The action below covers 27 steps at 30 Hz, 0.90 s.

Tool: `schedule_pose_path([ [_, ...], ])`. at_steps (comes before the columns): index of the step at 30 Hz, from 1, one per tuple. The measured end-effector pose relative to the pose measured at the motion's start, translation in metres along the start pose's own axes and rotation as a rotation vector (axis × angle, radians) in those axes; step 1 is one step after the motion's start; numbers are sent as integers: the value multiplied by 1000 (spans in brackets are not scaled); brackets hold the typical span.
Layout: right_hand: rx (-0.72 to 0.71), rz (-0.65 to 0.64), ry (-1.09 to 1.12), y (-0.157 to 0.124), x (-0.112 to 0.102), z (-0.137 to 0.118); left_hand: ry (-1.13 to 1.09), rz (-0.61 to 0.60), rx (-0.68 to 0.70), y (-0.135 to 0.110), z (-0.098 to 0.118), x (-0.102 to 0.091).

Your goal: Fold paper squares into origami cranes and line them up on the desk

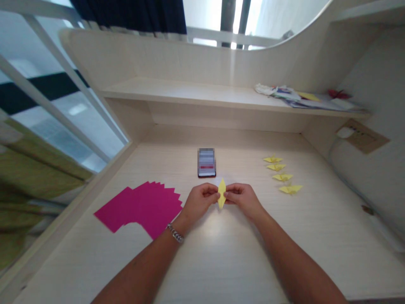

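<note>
A small yellow folded paper [222,192], narrow and pointed at top and bottom, is held upright above the desk [221,253]. My left hand [199,202] pinches its left side and my right hand [243,198] pinches its right side, fingers closed on it. A metal bracelet circles my left wrist.
A fan of magenta paper sheets [142,207] lies at the left. A phone [206,162] lies just beyond my hands. Several finished yellow paper cranes [283,175] sit in a row at the right. The shelf [196,93] above carries papers [294,97] and a red crane.
</note>
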State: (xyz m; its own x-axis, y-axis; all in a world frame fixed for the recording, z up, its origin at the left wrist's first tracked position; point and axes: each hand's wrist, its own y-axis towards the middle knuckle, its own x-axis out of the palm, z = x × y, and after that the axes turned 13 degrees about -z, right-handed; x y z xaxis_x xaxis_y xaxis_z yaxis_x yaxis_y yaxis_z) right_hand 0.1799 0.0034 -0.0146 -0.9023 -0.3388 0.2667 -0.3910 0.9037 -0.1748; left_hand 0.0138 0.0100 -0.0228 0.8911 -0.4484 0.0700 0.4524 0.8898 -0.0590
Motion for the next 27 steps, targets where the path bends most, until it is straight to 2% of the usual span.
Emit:
schedule_pose_path([
  [8, -37, 34, 71, -3, 1, -1, -115, -14, 18, -2, 2, -1],
  [14, -28, -13, 109, -3, 1, -3, -22, -1, 29, -1, 4, -2],
  [24, -125, 73, -166, 0, 0, 3, -71, -22, -1, -2, 4, 0],
  [27, -146, 67, -222, 0, -1, 7, -17, -28, -8, -1, 2, -1],
])
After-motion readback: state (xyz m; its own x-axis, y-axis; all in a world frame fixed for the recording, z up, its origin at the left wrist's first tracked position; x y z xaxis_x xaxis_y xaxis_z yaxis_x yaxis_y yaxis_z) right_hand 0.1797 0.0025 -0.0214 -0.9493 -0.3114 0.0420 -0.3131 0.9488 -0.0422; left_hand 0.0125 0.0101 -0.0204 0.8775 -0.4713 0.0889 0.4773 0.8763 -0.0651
